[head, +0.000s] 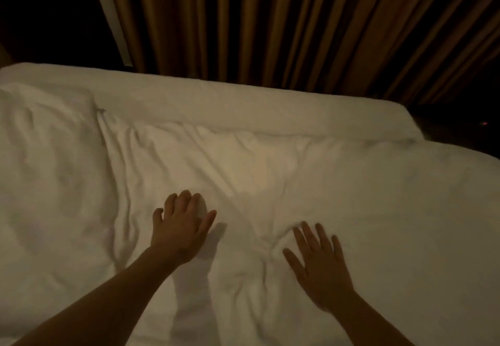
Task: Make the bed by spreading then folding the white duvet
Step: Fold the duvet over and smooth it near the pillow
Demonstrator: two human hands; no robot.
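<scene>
Though spread, white duvet (270, 172) deeply creased.

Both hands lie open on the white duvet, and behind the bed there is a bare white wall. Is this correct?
Not fully. In the head view the left hand and right hand do lie open on the white duvet, but behind the bed hangs a brown pleated curtain, not a bare white wall.

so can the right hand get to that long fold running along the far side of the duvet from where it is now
Probably yes. The right hand lies flat and open on the white duvet, holding nothing, and only bare fabric lies between it and the far fold, though it would need a forward lean.
</scene>
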